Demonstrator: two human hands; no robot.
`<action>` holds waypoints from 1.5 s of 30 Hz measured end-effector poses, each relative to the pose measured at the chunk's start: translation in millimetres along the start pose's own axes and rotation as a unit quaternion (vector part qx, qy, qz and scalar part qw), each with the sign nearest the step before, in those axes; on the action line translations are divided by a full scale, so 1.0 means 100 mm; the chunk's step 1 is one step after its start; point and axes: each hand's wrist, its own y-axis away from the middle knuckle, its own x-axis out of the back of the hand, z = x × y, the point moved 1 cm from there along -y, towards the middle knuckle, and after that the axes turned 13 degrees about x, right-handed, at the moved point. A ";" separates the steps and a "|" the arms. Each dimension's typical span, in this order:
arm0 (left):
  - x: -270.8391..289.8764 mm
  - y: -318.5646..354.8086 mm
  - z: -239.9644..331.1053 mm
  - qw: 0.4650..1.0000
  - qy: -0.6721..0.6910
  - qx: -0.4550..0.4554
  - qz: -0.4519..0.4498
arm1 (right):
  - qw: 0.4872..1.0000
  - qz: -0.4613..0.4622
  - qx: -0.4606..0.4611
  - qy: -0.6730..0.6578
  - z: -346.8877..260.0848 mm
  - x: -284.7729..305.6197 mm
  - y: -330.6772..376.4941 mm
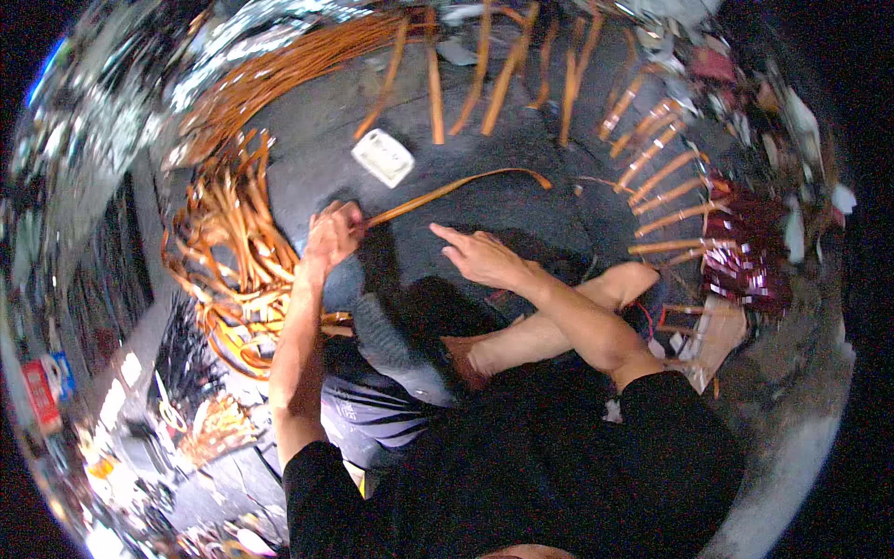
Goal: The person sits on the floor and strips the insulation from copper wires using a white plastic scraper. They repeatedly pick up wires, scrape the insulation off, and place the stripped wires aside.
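Nearest, well below the small white rectangular block (383, 157), is the person's black short-sleeved shirt (540, 456). Between shirt and block, a bare bent leg (531, 340) lies to the block's lower right, and a grey ribbed cloth (396, 340) below it.

The right hand (480, 258), to the block's lower right, has its index finger straight and its thumb apart from it, near the held strip. The left hand (333, 235), just below and left of the block, is clamped on one end of a long, flat orange-brown strip (447, 189); the strip runs below the block and off to its right, its far end curving downward.

The block lies on a dark grey flat surface (521, 210). Left of it is a tangled heap of glossy orange-brown strips (237, 228). Right of it, a fanned row of similar strips (656, 177) reaches toward a shiny dark-red pile (745, 247). Beyond it lie more separate strips (435, 102) and, to its upper left, a long bundle of thin orange-brown strands (289, 67).
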 end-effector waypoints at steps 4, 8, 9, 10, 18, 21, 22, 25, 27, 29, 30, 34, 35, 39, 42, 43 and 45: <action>0.02 -0.05 0.14 0.992 -0.067 0.051 -0.095 | 0.987 -0.002 -0.142 -0.081 0.01 0.45 0.62; -0.14 -0.06 -0.04 0.996 0.022 -0.058 -0.064 | 0.982 0.152 -0.054 -0.093 0.51 0.03 0.92; -0.15 -0.09 0.02 0.993 0.036 -0.046 -0.105 | 0.982 0.179 -0.049 -0.048 0.62 -0.08 0.95; -0.18 -0.07 -0.07 0.993 -0.003 -0.105 -0.054 | 0.982 0.141 -0.101 -0.074 0.53 -0.05 0.93; 0.85 -0.15 1.43 0.935 0.164 0.000 -0.314 | 0.986 0.164 0.035 0.011 0.63 -0.41 0.62; 1.15 -0.17 2.85 0.942 0.150 -0.059 -0.294 | 0.979 0.198 0.046 -0.008 0.73 -0.61 0.50; 1.15 -0.14 3.26 0.945 0.143 -0.103 -0.274 | 0.967 0.248 0.060 0.018 0.64 -0.56 0.56; 0.98 -0.02 4.48 0.913 0.164 -0.253 -0.274 | 0.973 0.217 0.080 -0.024 0.62 -0.50 0.60; 0.77 -0.03 5.26 0.925 0.095 -0.255 -0.265 | 0.971 0.220 0.094 -0.029 0.70 -0.72 0.38; 0.28 0.19 6.34 0.854 0.247 -0.294 -0.352 | 0.935 0.333 0.114 0.032 1.14 -1.08 0.13; 0.18 0.32 6.79 0.828 0.293 -0.296 -0.374 | 0.925 0.360 0.120 -0.001 1.19 -1.20 -0.04; -0.01 0.46 7.73 0.756 0.346 -0.408 -0.376 | 0.939 0.332 0.085 -0.013 0.80 -1.19 -0.07; -0.07 0.74 7.87 0.761 0.327 -0.455 -0.327 | 0.926 0.364 0.080 0.064 0.81 -1.13 0.02; -0.96 0.50 8.05 0.742 0.336 -0.406 -0.414 | 0.806 0.465 0.030 0.365 0.80 -0.88 0.34; -2.18 0.26 7.45 0.778 0.215 -0.417 -0.417 | 0.772 0.481 0.046 0.413 0.65 -0.83 0.44; -2.52 0.34 7.20 0.789 0.182 -0.408 -0.422 | 0.780 0.480 0.059 0.398 0.60 -0.82 0.46; -2.98 0.45 6.92 0.836 0.053 -0.396 -0.377 | 0.789 0.483 0.064 0.374 0.60 -0.79 0.51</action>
